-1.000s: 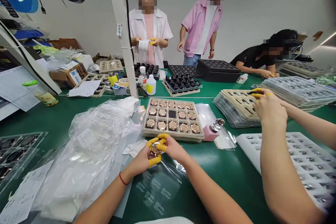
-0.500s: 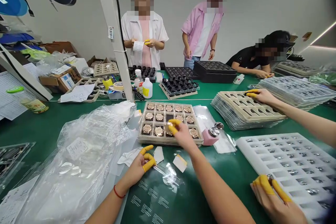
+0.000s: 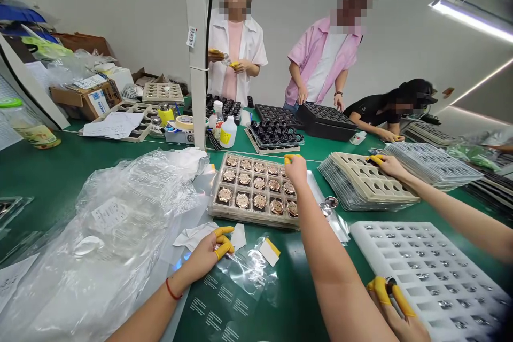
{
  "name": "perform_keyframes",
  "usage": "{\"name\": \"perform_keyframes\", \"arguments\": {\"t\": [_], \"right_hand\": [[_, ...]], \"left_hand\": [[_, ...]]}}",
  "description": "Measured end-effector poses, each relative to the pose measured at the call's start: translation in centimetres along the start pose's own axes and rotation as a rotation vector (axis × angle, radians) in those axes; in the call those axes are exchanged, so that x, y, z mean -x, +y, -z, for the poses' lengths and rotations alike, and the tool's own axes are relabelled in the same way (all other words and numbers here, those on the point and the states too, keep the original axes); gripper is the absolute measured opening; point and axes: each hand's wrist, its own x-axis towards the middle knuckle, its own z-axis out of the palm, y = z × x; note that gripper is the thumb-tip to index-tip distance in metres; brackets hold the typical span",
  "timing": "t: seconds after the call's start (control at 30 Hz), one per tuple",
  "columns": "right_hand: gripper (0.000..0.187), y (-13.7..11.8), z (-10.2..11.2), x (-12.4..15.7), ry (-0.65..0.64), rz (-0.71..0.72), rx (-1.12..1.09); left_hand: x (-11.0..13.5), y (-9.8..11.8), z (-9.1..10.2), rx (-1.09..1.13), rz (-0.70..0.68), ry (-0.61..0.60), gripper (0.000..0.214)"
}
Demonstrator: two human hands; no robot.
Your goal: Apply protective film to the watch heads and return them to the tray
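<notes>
A beige tray (image 3: 244,217) of rose-gold watch heads (image 3: 242,200) lies in front of me on the green table. My right hand (image 3: 295,170) is at the tray's back right corner. Its yellow-covered fingers are bent together, and whatever they grip is hidden behind the hand. My right forearm covers part of the tray's right side. Nearer to me, my left hand (image 3: 212,247) rests low over clear plastic film (image 3: 248,272), thumb and fingers apart with nothing seen between them. It is beside a white tissue (image 3: 194,236) and a small white-and-yellow card (image 3: 270,251).
Crumpled plastic bags (image 3: 116,256) cover the left side. At right, a co-worker's hand (image 3: 388,164) touches a stack of trays (image 3: 368,173); that person's other hand (image 3: 395,307) holds a small dark thing by a white foam tray (image 3: 360,232). A white post (image 3: 196,85) stands behind.
My right hand has moved from the tray's middle to its back right corner. The middle compartment that was bare now holds a watch head. My left hand stays nearly in place.
</notes>
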Motion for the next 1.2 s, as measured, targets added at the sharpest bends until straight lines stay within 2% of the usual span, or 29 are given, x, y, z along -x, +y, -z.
{"name": "perform_keyframes", "arguments": {"t": [0.1,0.27,0.43,0.63,0.73,0.8,0.87,0.9,0.97,1.0,1.1,1.2], "right_hand": [[0.037,2.6,0.2,-1.1,-0.026,-0.068,0.068],[0.025,5.2,-1.5,-1.7,-0.175,-0.110,0.133],[0.029,5.3,-2.3,-2.2,-0.284,-0.107,0.145],[0.023,4.3,-1.4,-0.8,-0.228,-0.093,0.178],[0.032,3.0,-0.5,2.0,-0.125,-0.033,0.162],[0.038,1.9,-0.3,5.2,-0.058,0.042,0.129],[0.038,0.8,-0.9,9.3,-0.019,0.197,0.058],[0.035,0.4,-1.4,11.4,-0.004,0.325,0.006],[0.031,-0.4,-2.9,15.3,0.022,0.542,-0.059],[0.031,-0.7,-3.7,16.8,0.046,0.600,-0.069],[0.030,-1.4,-5.4,19.3,0.126,0.566,-0.037],[0.023,-1.9,-5.3,19.2,0.137,0.484,-0.003]], "left_hand": [[-0.2,0.0,0.1,-0.006,0.017,-0.007,0.047],[-0.4,0.4,0.2,0.009,0.076,-0.024,0.056],[-0.4,0.9,0.0,0.009,0.090,-0.014,0.056],[-0.2,0.6,0.0,0.069,0.079,-0.018,0.048],[-0.3,0.3,0.1,0.105,0.063,-0.014,0.047],[-0.3,0.4,0.1,0.127,0.054,0.009,0.048],[-0.2,0.7,0.1,0.132,0.059,0.047,0.050],[-0.1,0.9,0.1,0.133,0.063,0.067,0.051],[0.2,1.2,-0.1,0.148,0.067,0.111,0.052],[0.3,1.2,-0.2,0.161,0.066,0.135,0.052],[0.5,1.2,-0.6,0.190,0.063,0.210,0.052],[0.5,1.3,-0.9,0.214,0.030,0.296,0.049]]}}
